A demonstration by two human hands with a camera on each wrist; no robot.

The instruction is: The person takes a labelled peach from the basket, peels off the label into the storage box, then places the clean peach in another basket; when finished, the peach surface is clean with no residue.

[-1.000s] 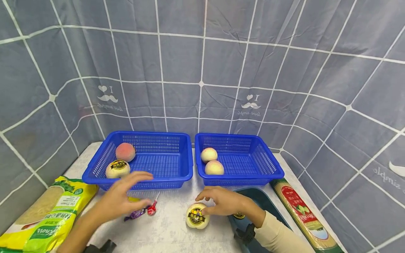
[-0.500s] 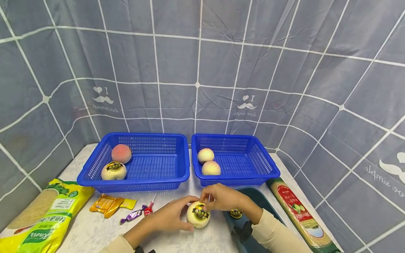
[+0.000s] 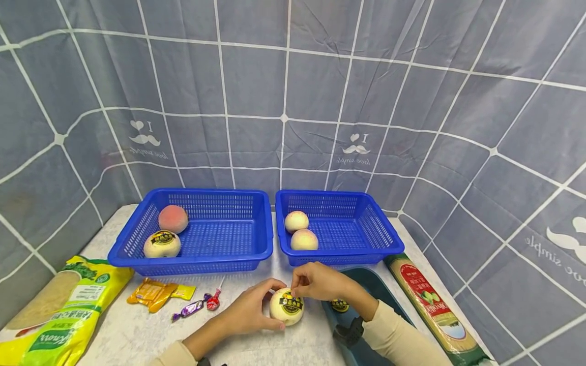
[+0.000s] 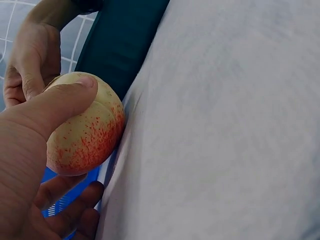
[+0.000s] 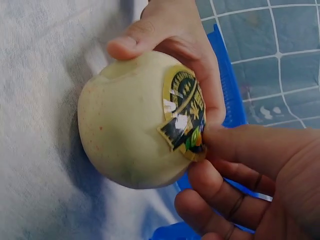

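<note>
A second ago my left hand (image 3: 249, 314) was hovering open over the sweets near the left basket; half a second ago it had come across to the peach (image 3: 286, 306), and now it is cupped round the fruit's left side, thumb across the top and fingers curled underneath, steadying it on the surface (image 3: 256, 345). My right hand (image 3: 318, 282), which a second ago only rested on the peach, now pinches the edge of its sticker (image 5: 186, 117) between thumb and forefinger; one corner looks lifted and creased, so I judge the label is just starting to peel. The peach sits in front of the two blue baskets, just left of the dark teal tray (image 3: 366, 284). It is pale cream-yellow, with a red speckled blush on the side my left wrist camera sees, and the round black-and-gold sticker sits on its top. The left basket (image 3: 215, 251) holds a pink peach (image 3: 173, 218) and a stickered one (image 3: 162, 244); the right basket (image 3: 366, 244) holds two bare peaches (image 3: 299, 231).
</note>
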